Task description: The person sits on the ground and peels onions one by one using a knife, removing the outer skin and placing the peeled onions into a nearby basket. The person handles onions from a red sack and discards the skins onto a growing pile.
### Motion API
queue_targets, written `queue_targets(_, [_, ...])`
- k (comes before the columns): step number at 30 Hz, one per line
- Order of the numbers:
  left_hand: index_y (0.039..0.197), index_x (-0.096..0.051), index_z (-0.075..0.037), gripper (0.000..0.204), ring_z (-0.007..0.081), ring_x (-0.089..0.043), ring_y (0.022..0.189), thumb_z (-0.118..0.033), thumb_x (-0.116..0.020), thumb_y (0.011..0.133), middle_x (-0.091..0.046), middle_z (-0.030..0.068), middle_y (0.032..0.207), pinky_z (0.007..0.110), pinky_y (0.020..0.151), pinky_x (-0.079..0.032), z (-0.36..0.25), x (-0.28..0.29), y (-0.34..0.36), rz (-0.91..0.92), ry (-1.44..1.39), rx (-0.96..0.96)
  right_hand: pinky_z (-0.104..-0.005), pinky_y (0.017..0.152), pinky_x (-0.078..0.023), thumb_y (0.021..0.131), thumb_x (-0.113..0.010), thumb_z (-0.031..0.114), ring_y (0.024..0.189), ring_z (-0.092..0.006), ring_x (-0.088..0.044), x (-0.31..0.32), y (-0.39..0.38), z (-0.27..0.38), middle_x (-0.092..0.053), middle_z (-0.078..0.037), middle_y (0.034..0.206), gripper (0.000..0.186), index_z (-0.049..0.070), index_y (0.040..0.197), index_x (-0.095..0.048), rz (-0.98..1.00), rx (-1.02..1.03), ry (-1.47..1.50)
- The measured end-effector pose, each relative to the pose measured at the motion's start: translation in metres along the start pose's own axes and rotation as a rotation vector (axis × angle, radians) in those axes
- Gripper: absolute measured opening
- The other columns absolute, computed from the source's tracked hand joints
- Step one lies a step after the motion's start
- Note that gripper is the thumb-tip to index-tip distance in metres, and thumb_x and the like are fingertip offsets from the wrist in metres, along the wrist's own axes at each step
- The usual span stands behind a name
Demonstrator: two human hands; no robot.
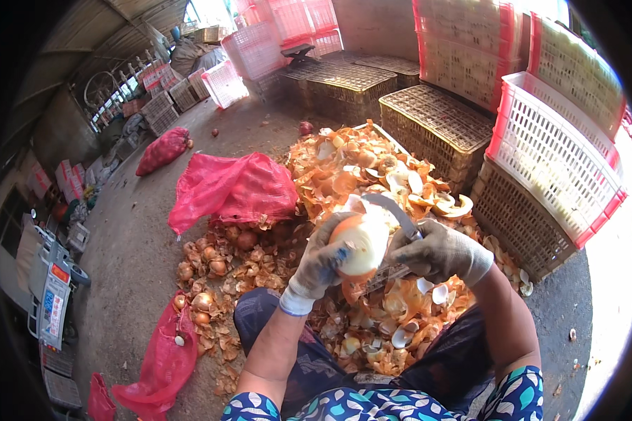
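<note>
Navy leaf-print shirt (372,405) nearest, we had grey-gloved left-hand (321,261) fingers curled round a part-peeled, round white-and-brown onion (368,245), just left of the curved steel knife (403,220) clenched in our grey-gloved right hand (439,252), blade by the onion's upper right, contact unconfirmed.

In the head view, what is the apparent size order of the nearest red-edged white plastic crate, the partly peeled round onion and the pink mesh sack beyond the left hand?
1. Red-edged white plastic crate
2. Pink mesh sack
3. Partly peeled round onion, though nearness enlarges it
</note>
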State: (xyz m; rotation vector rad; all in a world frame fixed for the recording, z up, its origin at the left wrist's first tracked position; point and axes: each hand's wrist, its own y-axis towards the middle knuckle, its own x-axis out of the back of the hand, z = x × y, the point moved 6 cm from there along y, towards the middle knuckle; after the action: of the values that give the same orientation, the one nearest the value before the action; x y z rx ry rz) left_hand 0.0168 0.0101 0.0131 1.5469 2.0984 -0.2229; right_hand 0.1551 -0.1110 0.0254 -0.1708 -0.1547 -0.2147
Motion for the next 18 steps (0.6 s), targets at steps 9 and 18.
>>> queue_targets(9, [0.134, -0.046, -0.001, 0.063, 0.0185, -0.059, 0.108, -0.027, -0.07, 0.081, -0.059, 0.0094, 0.118, 0.032, 0.093, -0.048, 0.011, 0.004, -0.002, -0.076, -0.017, 0.017, -0.0209, 0.053, -0.04, 0.083, -0.073, 0.033, 0.059, -0.005, -0.05, 0.018, -0.005, 0.024, -0.062, 0.0, 0.082, 0.048, 0.001, 0.116, -0.062, -0.278, 0.402, 0.131])
queue_targets(18, [0.127, -0.05, -0.003, 0.066, 0.0168, -0.06, 0.104, -0.029, -0.074, 0.071, -0.06, 0.0085, 0.116, 0.031, 0.091, -0.049, 0.024, -0.004, 0.004, 0.074, 0.129, 0.179, -0.0218, 0.056, -0.044, 0.082, -0.078, 0.023, 0.065, -0.0048, -0.053, -0.003, -0.011, 0.011, -0.061, 0.002, 0.076, 0.026, 0.002, 0.091, -0.064, -0.08, -0.008, 0.314])
